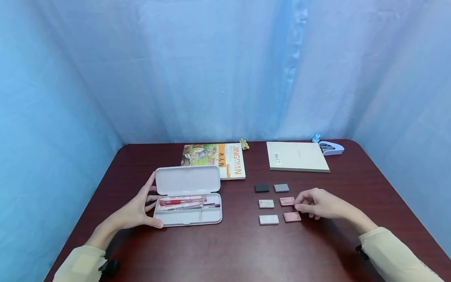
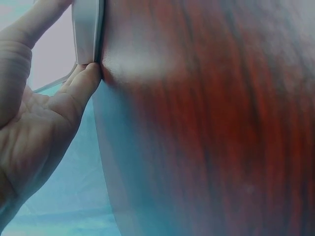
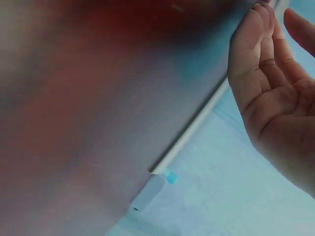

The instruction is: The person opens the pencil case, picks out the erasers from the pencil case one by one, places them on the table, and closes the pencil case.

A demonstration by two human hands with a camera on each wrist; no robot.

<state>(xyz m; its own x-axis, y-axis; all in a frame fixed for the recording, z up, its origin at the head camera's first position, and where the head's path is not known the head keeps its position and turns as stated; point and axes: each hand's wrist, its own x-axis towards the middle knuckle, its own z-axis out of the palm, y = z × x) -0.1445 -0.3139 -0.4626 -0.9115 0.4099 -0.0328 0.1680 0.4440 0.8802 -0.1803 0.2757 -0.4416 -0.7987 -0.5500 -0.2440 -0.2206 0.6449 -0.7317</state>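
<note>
An open white pencil case [image 1: 211, 216] lies left of centre, with several pens [image 1: 179, 201] in its long compartment. My left hand [image 1: 135, 211] spans its left end, thumb at the front corner and fingers round the back; the left wrist view shows fingertips against the case's side [image 2: 87, 34]. My right hand [image 1: 322, 203] has its fingertips at the right end of the upper pink eraser [image 1: 287, 201], which lies on the table. In the right wrist view the thumb stands apart from the curved fingers [image 3: 248, 44]. Just nearer lies another pink eraser [image 1: 292, 217].
Left of the pink erasers are two white erasers [image 1: 269, 220]; behind are a black eraser [image 1: 262, 188] and a grey eraser [image 1: 281, 188]. A colourful book [image 1: 232, 160] lies behind the case. At the back right are a pale notebook [image 1: 297, 156] and a light-purple device [image 1: 332, 148].
</note>
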